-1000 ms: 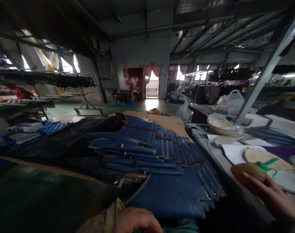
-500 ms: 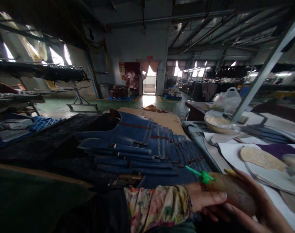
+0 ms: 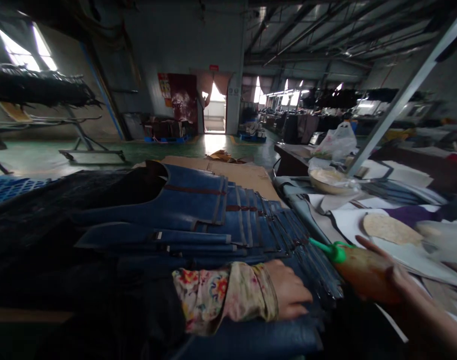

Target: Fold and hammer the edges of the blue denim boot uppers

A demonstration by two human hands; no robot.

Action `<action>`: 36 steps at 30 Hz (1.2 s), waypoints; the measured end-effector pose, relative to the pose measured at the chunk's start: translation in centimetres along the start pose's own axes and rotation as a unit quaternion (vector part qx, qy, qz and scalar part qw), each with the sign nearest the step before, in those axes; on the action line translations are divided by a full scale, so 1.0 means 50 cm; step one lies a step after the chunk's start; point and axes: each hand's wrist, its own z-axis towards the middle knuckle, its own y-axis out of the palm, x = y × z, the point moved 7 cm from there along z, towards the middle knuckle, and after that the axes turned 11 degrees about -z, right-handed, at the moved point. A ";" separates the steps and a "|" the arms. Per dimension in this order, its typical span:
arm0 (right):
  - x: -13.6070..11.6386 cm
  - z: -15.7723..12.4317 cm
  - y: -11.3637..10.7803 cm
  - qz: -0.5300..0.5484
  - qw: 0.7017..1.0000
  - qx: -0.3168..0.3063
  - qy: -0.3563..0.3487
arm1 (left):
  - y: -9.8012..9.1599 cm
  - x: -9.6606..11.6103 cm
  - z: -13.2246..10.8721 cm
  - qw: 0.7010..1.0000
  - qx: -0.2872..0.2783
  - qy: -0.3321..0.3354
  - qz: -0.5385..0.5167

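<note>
My left hand (image 3: 289, 290), below a floral sleeve, lies on blue leather-like pieces (image 3: 258, 337) at the lower middle, its fingers stretched out and slightly apart. At the lower right, my right hand (image 3: 412, 295) is wrapped round an amber bottle (image 3: 367, 272) with a green nozzle cap (image 3: 337, 251). The bottle is tilted, its nozzle pointing left over the stacked blue pieces (image 3: 198, 200). These overlap in rows, several with dark straps and grey edges. Motion blurs the right hand a little.
Cardboard (image 3: 243, 172) lies beyond the stack. On the right table are a bowl (image 3: 331, 180) in plastic, a round beige piece (image 3: 391, 229) and white sheets. A slanted metal post (image 3: 397, 105) rises there. A wheeled rack (image 3: 87, 142) stands at the left.
My left hand has left the bottle and moved left and down onto the blue pieces. The bottle, now in my right hand alone, is a little farther right. The view has turned right.
</note>
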 end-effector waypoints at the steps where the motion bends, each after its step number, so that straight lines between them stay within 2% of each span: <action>1: -0.002 0.009 -0.003 0.040 0.998 -0.017 0.045 | -0.001 -0.011 -0.009 0.998 0.013 0.021 0.056; 3: -0.017 0.026 -0.007 0.073 0.992 -0.038 0.095 | 0.004 -0.026 -0.026 0.992 0.041 0.071 0.095; 5: -0.041 0.046 -0.008 0.019 0.996 -0.030 0.078 | 0.016 -0.035 -0.040 0.989 0.060 0.102 0.092; 10: -0.081 0.081 0.043 -0.085 0.995 -0.052 -0.003 | 0.051 -0.037 -0.059 0.984 0.106 0.106 0.095; 13: -0.103 0.092 0.072 -0.131 0.986 -0.066 -0.079 | 0.065 -0.035 -0.065 0.982 0.125 0.102 0.099; 20: -0.145 0.095 0.106 -0.187 0.952 -0.069 -0.233 | 0.083 -0.044 -0.066 0.982 0.119 0.107 0.100; 23: -0.153 0.091 0.117 -0.196 0.938 -0.074 -0.278 | 0.086 -0.043 -0.066 0.983 0.112 0.109 0.101; 36: -0.151 0.082 0.147 -0.206 0.922 -0.089 -0.314 | 0.079 -0.040 -0.069 0.982 0.121 0.101 0.100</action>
